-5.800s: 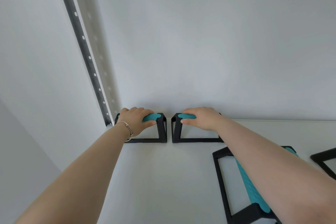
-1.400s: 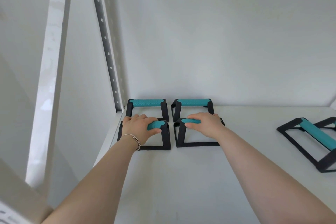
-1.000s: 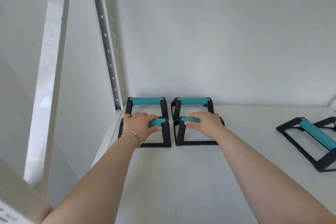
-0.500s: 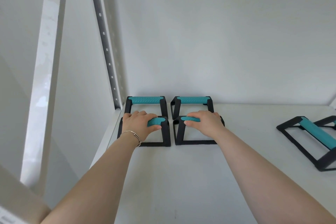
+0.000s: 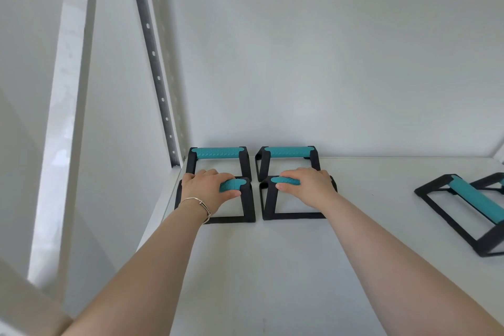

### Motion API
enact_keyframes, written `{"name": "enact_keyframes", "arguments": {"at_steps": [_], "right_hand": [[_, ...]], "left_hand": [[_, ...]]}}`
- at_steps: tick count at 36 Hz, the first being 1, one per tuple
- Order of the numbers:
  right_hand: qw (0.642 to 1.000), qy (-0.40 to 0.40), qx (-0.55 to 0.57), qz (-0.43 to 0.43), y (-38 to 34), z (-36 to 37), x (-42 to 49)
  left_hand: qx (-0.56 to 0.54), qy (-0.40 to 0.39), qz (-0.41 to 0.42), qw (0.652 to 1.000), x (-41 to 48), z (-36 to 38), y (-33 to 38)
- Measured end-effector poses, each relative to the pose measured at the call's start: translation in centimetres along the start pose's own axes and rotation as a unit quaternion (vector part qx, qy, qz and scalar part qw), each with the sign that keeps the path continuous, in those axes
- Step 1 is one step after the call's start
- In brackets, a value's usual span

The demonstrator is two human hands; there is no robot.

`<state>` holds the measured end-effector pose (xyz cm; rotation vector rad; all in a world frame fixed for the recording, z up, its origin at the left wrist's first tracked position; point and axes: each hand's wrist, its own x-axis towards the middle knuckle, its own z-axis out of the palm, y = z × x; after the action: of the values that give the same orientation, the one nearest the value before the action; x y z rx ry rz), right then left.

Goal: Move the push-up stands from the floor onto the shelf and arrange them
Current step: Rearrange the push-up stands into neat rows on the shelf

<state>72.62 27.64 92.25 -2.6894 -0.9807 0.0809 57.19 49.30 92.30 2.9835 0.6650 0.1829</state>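
Note:
Two black push-up stands with teal grips stand side by side against the back wall of the white shelf (image 5: 272, 267): the back left stand (image 5: 217, 153) and the back right stand (image 5: 287, 152). Directly in front of them stand two more. My left hand (image 5: 210, 189) is closed around the teal grip of the front left stand (image 5: 246, 204). My right hand (image 5: 305, 185) is closed around the grip of the front right stand (image 5: 268, 204). Both front stands rest on the shelf, close behind the back pair.
Another stand (image 5: 474, 204) lies angled on the right of the shelf, with part of a further one (image 5: 491, 183) behind it at the frame edge. A perforated metal upright (image 5: 155, 63) rises at the shelf's back left corner. A white post (image 5: 62, 117) stands nearer on the left.
Since 5.8 s ago, two stands were left at the back wall and my hands hold a second pair in front. Over the last second the front pair edged slightly toward the back row.

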Motion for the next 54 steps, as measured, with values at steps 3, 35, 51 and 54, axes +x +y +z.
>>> {"name": "enact_keyframes", "arguments": {"at_steps": [3,35,51,54], "right_hand": [[1.0,-0.002,-0.001,0.0,0.01,-0.05,0.06],[1.0,-0.008,-0.001,-0.011,0.14,-0.03,0.24],[1.0,-0.014,0.01,-0.008,0.1,-0.22,0.17],[1.0,-0.014,0.008,-0.006,0.05,-0.14,0.14]], "left_hand": [[0.0,-0.006,0.005,1.0,0.06,-0.14,-0.01],[-0.014,-0.029,0.004,0.999,0.61,-0.55,-0.13],[-0.012,-0.021,0.004,1.0,0.52,-0.45,-0.03],[-0.012,-0.018,0.004,1.0,0.48,-0.43,0.01]]}}
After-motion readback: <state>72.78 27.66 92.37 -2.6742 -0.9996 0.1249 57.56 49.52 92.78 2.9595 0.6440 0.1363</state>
